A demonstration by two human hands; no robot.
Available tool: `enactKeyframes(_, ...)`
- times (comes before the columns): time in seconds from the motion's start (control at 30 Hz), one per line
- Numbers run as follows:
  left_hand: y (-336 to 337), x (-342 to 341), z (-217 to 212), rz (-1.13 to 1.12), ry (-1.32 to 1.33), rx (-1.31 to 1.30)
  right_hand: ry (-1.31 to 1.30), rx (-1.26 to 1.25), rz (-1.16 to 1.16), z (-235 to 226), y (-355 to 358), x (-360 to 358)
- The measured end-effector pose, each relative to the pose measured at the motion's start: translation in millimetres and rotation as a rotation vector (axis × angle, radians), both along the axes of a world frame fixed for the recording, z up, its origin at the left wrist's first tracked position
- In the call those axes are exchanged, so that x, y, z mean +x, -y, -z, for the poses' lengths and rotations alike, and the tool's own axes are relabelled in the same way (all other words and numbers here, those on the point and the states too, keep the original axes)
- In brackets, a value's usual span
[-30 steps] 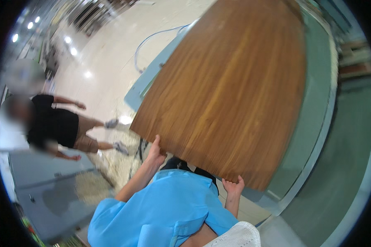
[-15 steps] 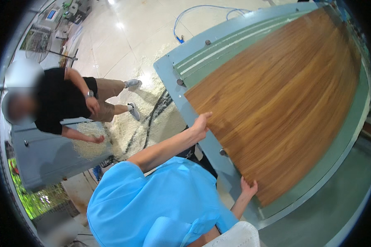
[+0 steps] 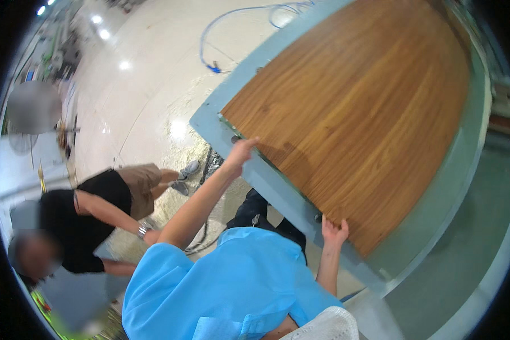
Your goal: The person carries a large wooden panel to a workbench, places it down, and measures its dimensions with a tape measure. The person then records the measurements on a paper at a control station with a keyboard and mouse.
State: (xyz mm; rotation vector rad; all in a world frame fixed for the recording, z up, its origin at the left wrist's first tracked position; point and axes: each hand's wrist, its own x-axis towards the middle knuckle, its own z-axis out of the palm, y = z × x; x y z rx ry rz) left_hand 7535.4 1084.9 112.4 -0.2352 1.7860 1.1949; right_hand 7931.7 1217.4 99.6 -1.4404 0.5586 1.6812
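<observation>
A large brown wood-grain board (image 3: 357, 124) lies flat on the green bed (image 3: 430, 209) of a light-blue machine table. My left hand (image 3: 242, 154) is at the board's near edge toward the left corner, its fingers closed on the edge. Farther right along this edge, my right hand (image 3: 334, 231) holds the board with its fingertips, the thumb and fingers spread somewhat apart. Dark round stops (image 3: 236, 138) stand on the table's rim by the edge, one close to each hand. The undersides of both grips are hidden.
A person in a black shirt (image 3: 105, 198) bends over at the left, arms reaching down. Pale sawdust (image 3: 184, 153) covers the floor beside the table. A blue hose (image 3: 203, 42) curls on the tiles beyond it. A dark cable (image 3: 204, 226) runs near my legs.
The board has slid left on the bed, covering the green strip and white lines there. Both hands moved with it. The other person has bent lower, and my view has shifted.
</observation>
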Motion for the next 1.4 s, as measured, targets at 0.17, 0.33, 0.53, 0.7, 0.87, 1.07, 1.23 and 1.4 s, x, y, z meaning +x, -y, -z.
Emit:
enactKeyframes(0.17, 30.7, -71.9, -3.6, 0.047, -0.461, -0.016, 0.141, 0.080, -0.393, -18.7, 23.8, 23.0)
enactKeyframes(0.33, 10.9, -154.7, 10.4, 0.218, -0.464, 0.111, 0.748, 0.537, -0.671, -47.1, -0.3, 124.7)
enactKeyframes(0.53, -85.5, -219.1, 26.7, 0.448, -0.843, 0.057, 1.594, 0.270, -1.008, -43.1, -95.5, 191.0)
enactKeyframes(0.7, -156.4, -220.3, 8.4, 0.537, -0.860, 0.064, 1.640, 0.115, -1.125, -23.4, -127.3, 165.1)
enactKeyframes(0.87, -194.0, -216.9, 4.8, 0.746, -0.802, 0.098, 1.844, 0.073, -0.961, 2.9, -115.5, 154.7)
enactKeyframes(1.07, -185.4, -221.6, 26.2, 0.720, -0.873, 0.019, 1.865, 0.075, -0.935, 9.6, -114.0, 158.6)
enactKeyframes(1.23, -187.9, -227.6, 30.4, 0.666, -0.878, 0.198, 1.978, 0.003, -0.929, 1.8, -126.3, 158.6)
enactKeyframes(1.4, -187.3, -218.6, 17.9, 0.670, -0.898, 0.160, 1.998, 0.004, -0.895, -0.8, -128.9, 164.9)
